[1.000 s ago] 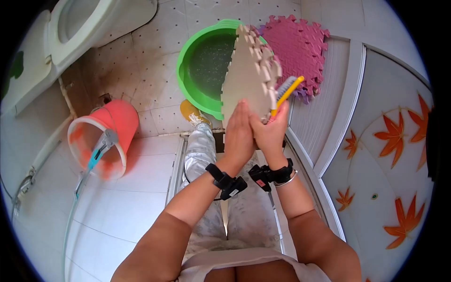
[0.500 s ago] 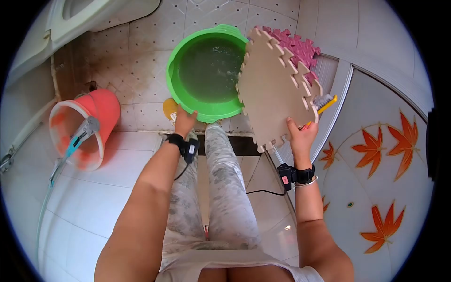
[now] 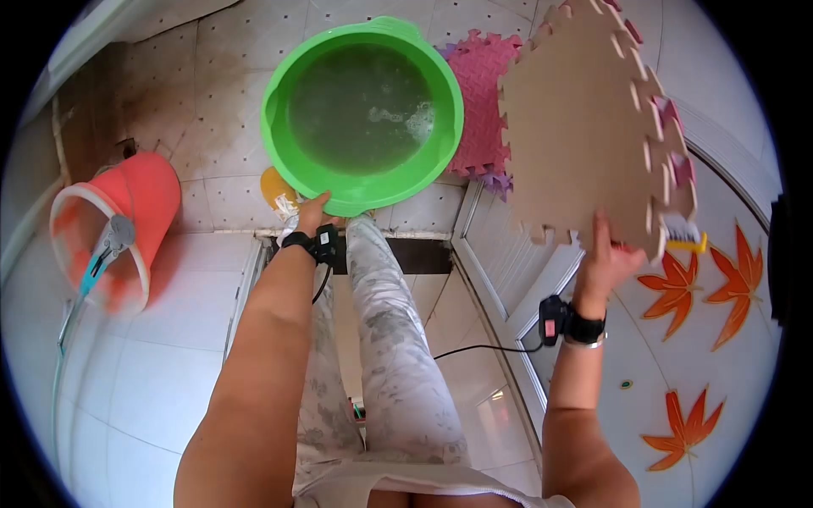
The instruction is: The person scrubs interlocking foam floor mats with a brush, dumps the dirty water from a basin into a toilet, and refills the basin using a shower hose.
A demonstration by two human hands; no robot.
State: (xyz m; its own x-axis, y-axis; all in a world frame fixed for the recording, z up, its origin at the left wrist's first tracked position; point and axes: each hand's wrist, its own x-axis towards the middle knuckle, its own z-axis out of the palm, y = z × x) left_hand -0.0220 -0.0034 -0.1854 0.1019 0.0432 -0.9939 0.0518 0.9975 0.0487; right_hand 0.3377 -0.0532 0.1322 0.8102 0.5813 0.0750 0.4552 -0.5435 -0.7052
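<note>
Grey, cloudy water with some suds fills a green basin (image 3: pixel 278 127) in front of my legs. My left hand (image 3: pixel 313 213) is closed on the basin's near rim. Up at the right, my right hand (image 3: pixel 611 258) grips the lower edge of beige interlocking foam mats (image 3: pixel 584 127), held tilted in a stack with pink showing at the far edge. A brush (image 3: pixel 683 234) with a yellow end and pale bristles pokes out beside the same hand, its handle partly hidden by the fingers and mats.
Pink foam mats (image 3: pixel 483 102) lie right of the basin. A red bucket (image 3: pixel 157 195) lies tipped at the left, with a shower head (image 3: pixel 120 230) before its mouth. A yellow slipper (image 3: pixel 275 186) is by the basin. A leaf-patterned door panel (image 3: pixel 677 339) stands at the right.
My right hand has carried the beige mats and brush right, away from the basin, uncovering its right rim and the pink mats. My left hand stays at the basin's near rim.
</note>
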